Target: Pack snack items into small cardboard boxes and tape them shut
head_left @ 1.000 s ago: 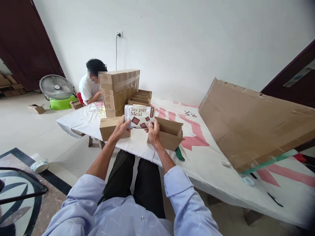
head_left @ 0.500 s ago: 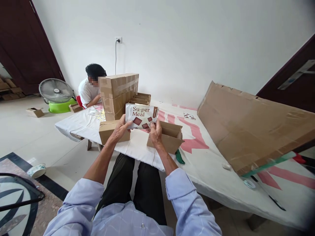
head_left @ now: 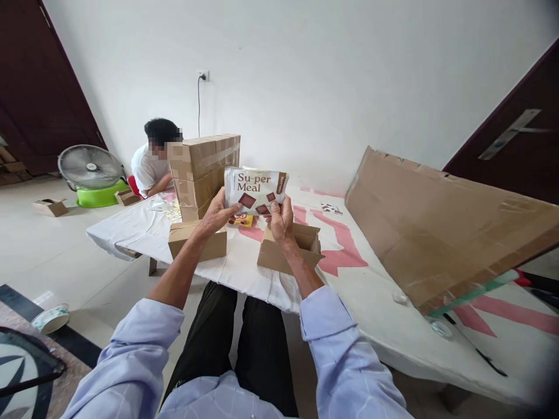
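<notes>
Packet: the pale packet [head_left: 256,190] with brown print is held up over the table [head_left: 244,270], inward from its near edge
Left hand: the left hand [head_left: 218,214] is curled down to the packet's thickness, thumb on the front by the lower left corner, fingers mostly hidden behind
Right hand: the right hand [head_left: 280,221] pinches the lower right corner in the same way, its wrist in front of the open-topped box [head_left: 271,259]
Packet weight: probably light, judging by how thin it looks
Packet body: likely soft, so one corner alone might let it sag
Packet skin: shiny film, perhaps slippery under dry fingers
Packet filling: cannot be seen; if brittle, squeezing the middle could crack it
Where to hold: best by both lower corners or side edges, pressed flat and gently
Boxes at the near edge: the closed box [head_left: 212,247] sits left of the open-topped one, whose thin flaps should bend easily
</notes>
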### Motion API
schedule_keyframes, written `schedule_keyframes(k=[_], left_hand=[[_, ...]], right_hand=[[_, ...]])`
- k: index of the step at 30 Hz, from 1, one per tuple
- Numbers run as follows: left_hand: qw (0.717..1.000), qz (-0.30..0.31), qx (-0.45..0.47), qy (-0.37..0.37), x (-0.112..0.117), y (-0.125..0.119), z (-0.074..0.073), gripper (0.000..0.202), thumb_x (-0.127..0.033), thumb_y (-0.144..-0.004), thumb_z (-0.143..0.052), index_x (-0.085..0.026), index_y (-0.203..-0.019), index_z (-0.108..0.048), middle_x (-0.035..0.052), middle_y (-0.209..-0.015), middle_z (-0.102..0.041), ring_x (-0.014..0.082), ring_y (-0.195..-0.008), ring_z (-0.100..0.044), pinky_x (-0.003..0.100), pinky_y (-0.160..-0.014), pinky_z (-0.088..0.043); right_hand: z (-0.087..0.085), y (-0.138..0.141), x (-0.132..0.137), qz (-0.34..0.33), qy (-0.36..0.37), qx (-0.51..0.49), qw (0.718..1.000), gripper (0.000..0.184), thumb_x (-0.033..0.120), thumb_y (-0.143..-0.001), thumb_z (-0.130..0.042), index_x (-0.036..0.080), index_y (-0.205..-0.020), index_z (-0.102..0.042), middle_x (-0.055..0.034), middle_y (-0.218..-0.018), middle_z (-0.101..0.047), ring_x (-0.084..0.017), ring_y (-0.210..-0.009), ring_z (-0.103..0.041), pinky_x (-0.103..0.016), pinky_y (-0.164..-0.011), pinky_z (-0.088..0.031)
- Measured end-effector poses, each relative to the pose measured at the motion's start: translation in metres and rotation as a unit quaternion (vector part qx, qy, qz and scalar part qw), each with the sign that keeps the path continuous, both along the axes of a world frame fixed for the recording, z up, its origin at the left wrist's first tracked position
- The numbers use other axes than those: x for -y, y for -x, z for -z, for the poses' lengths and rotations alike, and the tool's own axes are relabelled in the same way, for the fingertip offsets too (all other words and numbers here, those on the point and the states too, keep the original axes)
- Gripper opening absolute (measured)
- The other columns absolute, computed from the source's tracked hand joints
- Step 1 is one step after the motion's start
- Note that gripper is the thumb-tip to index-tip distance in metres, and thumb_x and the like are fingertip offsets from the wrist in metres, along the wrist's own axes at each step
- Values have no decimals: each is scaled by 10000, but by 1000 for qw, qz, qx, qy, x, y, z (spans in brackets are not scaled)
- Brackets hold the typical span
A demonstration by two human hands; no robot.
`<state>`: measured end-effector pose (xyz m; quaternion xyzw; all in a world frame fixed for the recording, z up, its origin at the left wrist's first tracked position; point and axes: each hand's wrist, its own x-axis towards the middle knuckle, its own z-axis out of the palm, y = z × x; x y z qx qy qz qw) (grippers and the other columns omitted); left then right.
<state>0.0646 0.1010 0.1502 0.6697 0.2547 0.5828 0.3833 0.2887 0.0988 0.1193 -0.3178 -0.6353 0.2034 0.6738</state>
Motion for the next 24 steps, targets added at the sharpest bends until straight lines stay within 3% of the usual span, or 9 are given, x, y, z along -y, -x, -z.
schedule_keyframes(k=[5,8,10,14,17,20,22,24], left_hand=[[1000,2,19,-12,-12,-5,-13,604,-460,-842,-896,-196,-1324,-645,90,-1230,-766,221,-1005,-738,284,-777,-626],[1000,12,21,-6,-12,-5,-4,618,-475,-844,-904,-198,-1336,-653,96,-1266,-769,242,-1079,-745,327,-877,-640],[999,30,15,13,-9,-2,9,620,-484,-823,-923,-181,-1304,-674,103,-1245,-786,250,-1061,-755,347,-896,-640],[990,62,-72,107,4,12,45,572,-431,-699,-999,-127,-1115,-751,120,-1088,-831,253,-923,-769,350,-833,-636],[974,97,-125,163,21,24,75,547,-353,-649,-1022,-120,-1076,-771,132,-1070,-841,258,-908,-778,357,-832,-640],[959,130,-147,205,40,29,101,493,-329,-658,-1001,-125,-1040,-764,97,-969,-823,223,-820,-752,311,-743,-610],[950,135,-177,220,48,28,113,458,-327,-657,-984,-130,-1007,-765,50,-865,-785,189,-739,-708,268,-669,-558],[943,127,-217,218,50,25,117,415,-338,-672,-957,-139,-992,-783,24,-815,-760,171,-696,-674,249,-633,-519]], right_hand=[[-24,1,-6,11,-14,-24,1000,454,627,-1071,-580,263,-1342,-563,-88,-1172,-770,-237,-985,-760,-388,-862,-657],[-18,0,3,16,-2,-23,1000,416,582,-1064,-600,258,-1325,-579,-84,-1183,-769,-232,-994,-743,-387,-885,-653],[-5,-4,16,23,23,-13,999,371,538,-1056,-614,255,-1296,-606,-81,-1176,-767,-236,-999,-727,-384,-878,-648],[44,-11,54,22,89,17,996,305,468,-1012,-674,246,-1221,-671,-82,-1120,-784,-256,-1013,-720,-387,-864,-646],[97,-13,88,-16,165,30,986,314,466,-980,-704,237,-1194,-692,-73,-1078,-799,-239,-915,-726,-347,-753,-642],[150,-12,116,-21,243,13,970,356,488,-966,-703,236,-1217,-688,-60,-1032,-810,-205,-783,-701,-296,-622,-605],[174,-11,129,-17,267,-7,963,399,488,-952,-712,240,-1263,-684,-64,-1058,-823,-210,-791,-717,-294,-612,-606],[188,-9,135,-20,276,-21,961,394,485,-955,-708,247,-1269,-691,-65,-1078,-831,-226,-826,-745,-318,-656,-633]])
